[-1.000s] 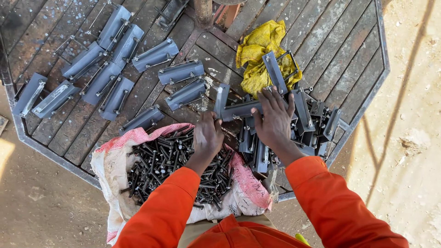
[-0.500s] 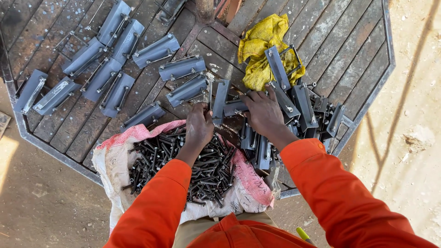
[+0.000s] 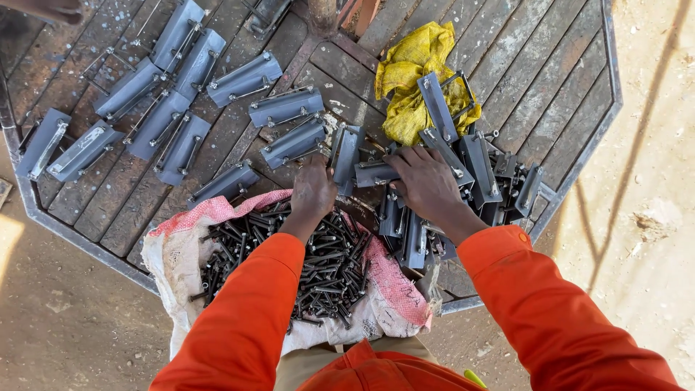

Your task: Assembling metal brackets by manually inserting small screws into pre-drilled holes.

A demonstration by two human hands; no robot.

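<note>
My right hand (image 3: 426, 181) rests on a grey metal bracket (image 3: 373, 174) and grips it at the top of a heap of similar brackets (image 3: 478, 174). My left hand (image 3: 313, 190) hovers over the far edge of an open sack (image 3: 181, 253) full of dark bolts (image 3: 326, 261), fingers curled; whether it holds a bolt is hidden. Another grey bracket (image 3: 346, 153) stands just beyond the left hand. Both arms wear orange sleeves.
Several grey brackets (image 3: 156, 123) lie spread in rows over the wooden slatted platform (image 3: 550, 65) with its metal rim. A yellow cloth (image 3: 416, 72) lies behind the heap. Sandy ground surrounds the platform. Another person's hand (image 3: 51, 9) shows at the top left.
Both hands have moved a little further up the platform. The right hand has drawn one bracket out of the heap towards the left hand.
</note>
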